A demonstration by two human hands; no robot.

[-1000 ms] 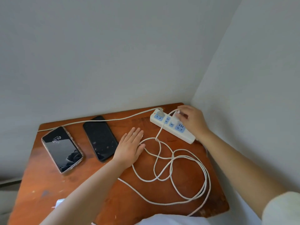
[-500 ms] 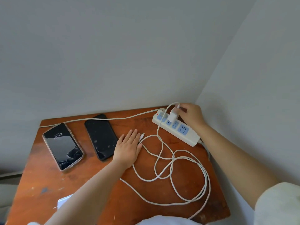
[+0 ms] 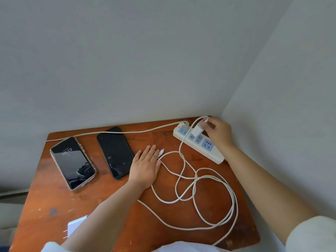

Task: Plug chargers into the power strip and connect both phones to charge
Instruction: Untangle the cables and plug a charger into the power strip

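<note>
Head-cam view looking down at a small reddish-brown wooden table (image 3: 54, 200) pushed into a corner of two pale gray walls. The right hand (image 3: 219, 132) reaches to the far right corner and pinches a white charger adapter (image 3: 197, 130) between thumb and fingertips, closed snugly on its top end. The adapter stands upright w/ its base at the middle sockets of a white power strip (image 3: 199, 142); can't tell if the prongs are fully seated. The strip lies diagonally near the right wall, blue socket faces up, a small red light at its far end. Another plug (image 3: 185, 127) already sits in the far-end socket, and its thin cord (image 3: 112, 132) runs left along the back edge of the table, past the phones.

The left hand (image 3: 145, 168) lies flat, palm down, fingers together, gripping nothing, near table center. Just beside its fingertips lies the loose connector tip (image 3: 161, 152) of a long white charging cable (image 3: 214, 193), which loops in loose coils over the right half of the table and rises to the adapter.

Two phones lie face up, left of the flat hand: a dark-screen phone (image 3: 115, 151) just beside it, approx. parallel to a lit phone in a clear case (image 3: 72, 162) showing a lock-screen clock. A second white adapter (image 3: 74, 226) lies near the front edge, partly hidden by the left forearm.
</note>
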